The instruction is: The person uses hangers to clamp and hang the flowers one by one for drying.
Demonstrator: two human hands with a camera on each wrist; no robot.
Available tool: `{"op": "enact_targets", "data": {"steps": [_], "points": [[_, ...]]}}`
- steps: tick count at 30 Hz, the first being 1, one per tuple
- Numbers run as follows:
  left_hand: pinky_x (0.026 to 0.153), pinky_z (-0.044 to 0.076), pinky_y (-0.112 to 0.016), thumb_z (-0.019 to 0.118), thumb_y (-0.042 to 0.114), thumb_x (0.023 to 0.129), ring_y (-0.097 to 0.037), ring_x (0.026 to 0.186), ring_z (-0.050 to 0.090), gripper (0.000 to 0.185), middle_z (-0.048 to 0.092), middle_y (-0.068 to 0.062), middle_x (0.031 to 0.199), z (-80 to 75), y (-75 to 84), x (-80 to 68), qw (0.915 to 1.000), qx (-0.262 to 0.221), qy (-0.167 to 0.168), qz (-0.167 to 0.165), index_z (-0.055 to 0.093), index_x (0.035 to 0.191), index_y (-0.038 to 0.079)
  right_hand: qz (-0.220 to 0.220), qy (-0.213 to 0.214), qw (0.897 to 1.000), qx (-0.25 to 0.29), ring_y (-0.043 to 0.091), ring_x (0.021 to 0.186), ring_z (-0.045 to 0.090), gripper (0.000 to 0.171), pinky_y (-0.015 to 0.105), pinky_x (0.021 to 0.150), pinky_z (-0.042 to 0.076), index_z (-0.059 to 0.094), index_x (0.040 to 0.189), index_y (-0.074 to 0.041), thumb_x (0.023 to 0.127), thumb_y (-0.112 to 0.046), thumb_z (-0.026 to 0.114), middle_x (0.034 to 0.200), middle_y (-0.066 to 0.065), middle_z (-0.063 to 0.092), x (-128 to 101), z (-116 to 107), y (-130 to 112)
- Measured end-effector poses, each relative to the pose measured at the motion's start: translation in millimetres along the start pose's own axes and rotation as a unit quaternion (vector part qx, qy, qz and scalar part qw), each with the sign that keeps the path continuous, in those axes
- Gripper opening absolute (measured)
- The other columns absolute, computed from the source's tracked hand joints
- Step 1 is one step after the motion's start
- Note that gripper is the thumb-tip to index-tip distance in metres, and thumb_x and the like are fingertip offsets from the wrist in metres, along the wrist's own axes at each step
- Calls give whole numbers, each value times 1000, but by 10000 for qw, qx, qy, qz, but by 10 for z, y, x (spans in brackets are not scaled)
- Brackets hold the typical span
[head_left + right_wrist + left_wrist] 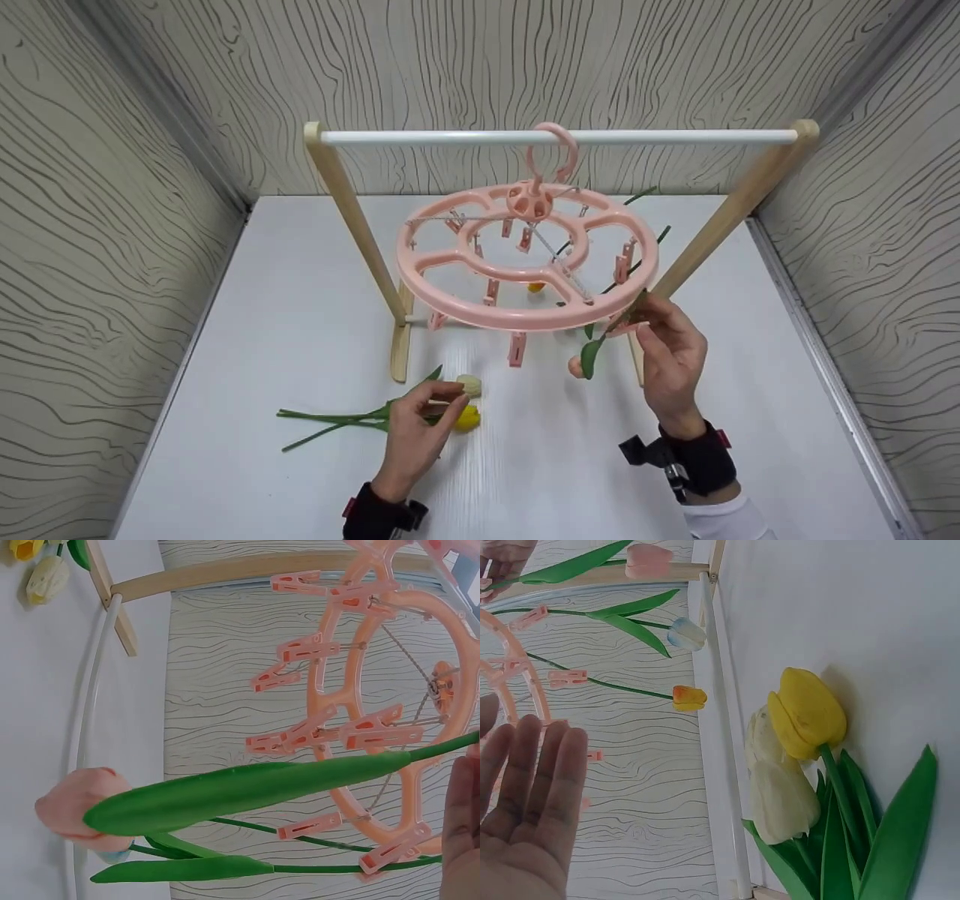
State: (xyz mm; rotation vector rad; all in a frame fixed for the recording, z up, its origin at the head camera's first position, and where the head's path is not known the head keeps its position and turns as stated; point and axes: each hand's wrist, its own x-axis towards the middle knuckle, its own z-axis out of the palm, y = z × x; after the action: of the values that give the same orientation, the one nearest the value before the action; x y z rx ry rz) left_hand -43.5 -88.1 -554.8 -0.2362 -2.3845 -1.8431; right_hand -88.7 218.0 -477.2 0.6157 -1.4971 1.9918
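Observation:
A pink round clip hanger (525, 320) hangs by its hook from the white rod (450, 137) of a wooden rack. My right hand (646, 321) pinches the green stem of a pink tulip (576, 366) just under the hanger's right rim; the bloom hangs down. In the right wrist view the pink tulip (75, 804) and its leaf stretch toward my fingers (461, 825) beside the hanger's clips (337, 701). My left hand (448, 399) hovers with straight fingers over a yellow tulip (468, 418) and a white tulip (470, 385) lying on the table. The left wrist view shows the open palm (532, 802) apart from the yellow tulip (806, 712) and white tulip (780, 795).
An orange tulip (535, 286) hangs under the hanger; the left wrist view also shows a pale blue tulip (686, 634) clipped there. The rack's wooden posts (360, 225) stand on the white table (262, 300). Patterned walls close in three sides.

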Motion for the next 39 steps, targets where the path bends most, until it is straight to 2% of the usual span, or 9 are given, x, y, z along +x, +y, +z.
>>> {"op": "enact_targets", "data": {"steps": [9, 15, 19, 23, 25, 27, 33, 36, 39], "points": [[81, 65, -24, 80, 17, 95, -10, 92, 74, 14, 80, -4, 103, -211, -82, -27, 9973, 310, 417, -512, 78, 108, 15, 27, 33, 9996, -267, 20, 107, 74, 46, 27, 92, 64, 61, 133, 14, 93, 16, 38, 124, 13, 75, -38, 36, -16], [81, 65, -23, 82, 14, 93, -7, 92, 72, 15, 80, -4, 102, -417, -202, -15, 9946, 466, 673, -643, 78, 108, 14, -161, 368, 9978, -528, 19, 97, 72, 41, 24, 82, 63, 61, 125, 19, 91, 18, 40, 110, 12, 75, -157, 74, -26], [81, 65, -24, 83, 12, 92, -10, 94, 73, 18, 80, -9, 104, -589, -283, -13, 9927, 759, 585, -733, 78, 110, 11, -246, 384, 9974, -567, 17, 88, 70, 36, 22, 78, 62, 62, 116, 22, 88, 22, 40, 98, 9, 73, -309, 117, -18], [86, 67, -30, 81, 10, 93, -21, 100, 76, 21, 79, -13, 109, -779, -363, -20, 9869, 1309, 303, -893, 76, 113, 8, -275, 261, 9980, -506, 15, 80, 68, 35, 20, 74, 60, 65, 107, 21, 84, 26, 40, 96, 7, 73, -501, 174, 23], [89, 67, -35, 80, 10, 94, -27, 103, 76, 22, 78, -15, 111, -873, -397, -29, 9814, 1633, 160, -1000, 75, 114, 7, -240, 163, 9982, -522, 15, 77, 67, 35, 20, 72, 59, 66, 105, 20, 82, 28, 40, 94, 6, 74, -598, 201, 51], [93, 66, -41, 80, 11, 94, -31, 106, 76, 23, 78, -14, 113, -957, -427, -40, 9722, 2069, -2, -1099, 75, 116, 6, -161, 59, 9984, -547, 15, 74, 66, 36, 20, 71, 58, 67, 103, 19, 81, 30, 41, 91, 6, 72, -692, 227, 78], [96, 62, -50, 82, 10, 91, -32, 111, 72, 26, 78, -11, 114, -1172, -531, -52, 9330, 3284, -511, -1381, 76, 116, 6, 290, -352, 9953, -859, 16, 71, 64, 35, 23, 64, 55, 70, 104, 13, 82, 30, 49, 82, 8, 67, -935, 270, 160], [93, 61, -51, 84, 7, 86, -30, 108, 71, 28, 78, -9, 107, -1241, -608, -39, 9160, 3598, -856, -1556, 77, 113, 6, 500, -549, 9915, -1067, 14, 71, 63, 34, 24, 63, 54, 71, 104, 8, 83, 28, 52, 80, 8, 66, -1028, 283, 192], [92, 61, -51, 85, 3, 83, -28, 105, 70, 27, 77, -6, 103, -1279, -676, -31, 9043, 3724, -1138, -1752, 79, 110, 6, 646, -697, 9886, -1164, 13, 70, 63, 34, 24, 62, 53, 73, 103, 5, 84, 26, 55, 78, 8, 65, -1094, 298, 215]]}}
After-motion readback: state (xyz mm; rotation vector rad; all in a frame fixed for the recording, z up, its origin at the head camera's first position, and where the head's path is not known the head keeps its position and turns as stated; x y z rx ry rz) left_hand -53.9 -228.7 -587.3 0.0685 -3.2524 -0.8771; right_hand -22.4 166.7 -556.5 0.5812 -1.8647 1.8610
